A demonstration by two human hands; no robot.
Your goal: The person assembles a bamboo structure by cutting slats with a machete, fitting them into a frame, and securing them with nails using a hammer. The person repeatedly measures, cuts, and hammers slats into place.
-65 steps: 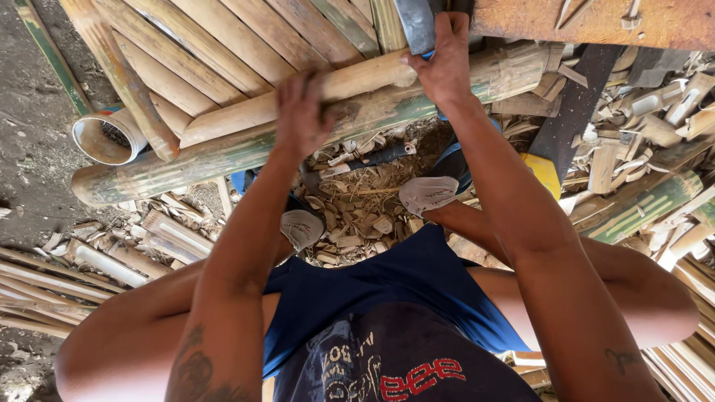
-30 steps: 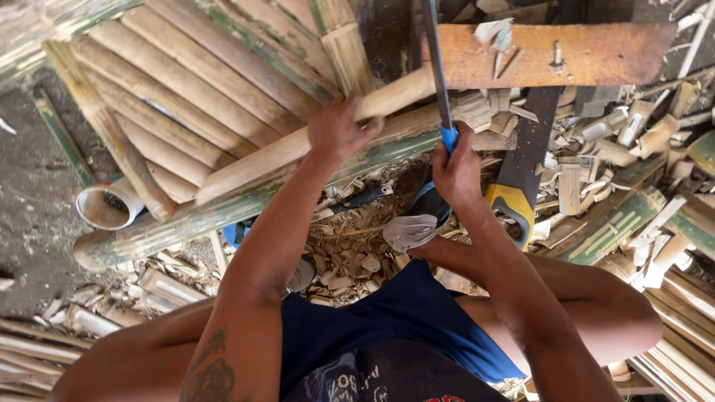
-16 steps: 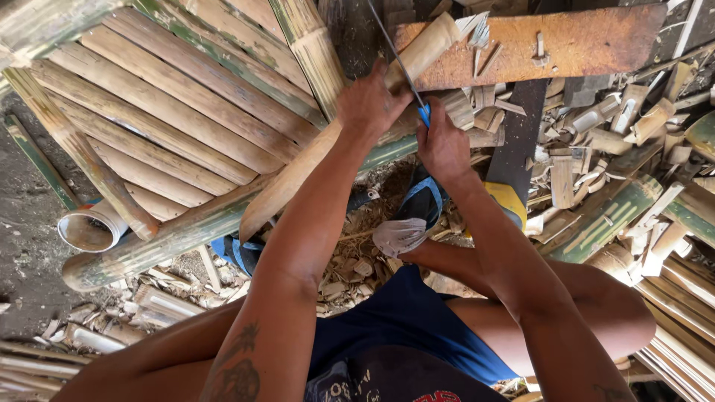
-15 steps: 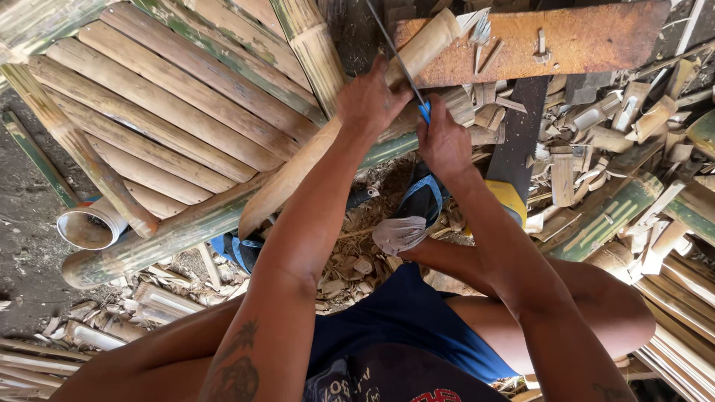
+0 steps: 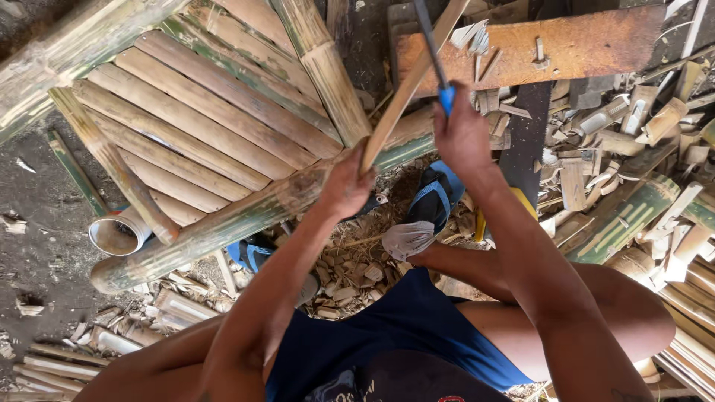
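Seen from above, the left hand point(image 5: 346, 182), closed around a pale bamboo strip point(image 5: 406, 89), has tilted it upright from flat, while the right hand point(image 5: 462, 134) grips a blue-handled blade point(image 5: 436, 56) now set against it, over a rack of split bamboo point(image 5: 194, 126).

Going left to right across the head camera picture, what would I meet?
Hollow bamboo tube end → left hand gripping a bamboo strip → right hand on a blue-handled blade → heap of bamboo offcuts.
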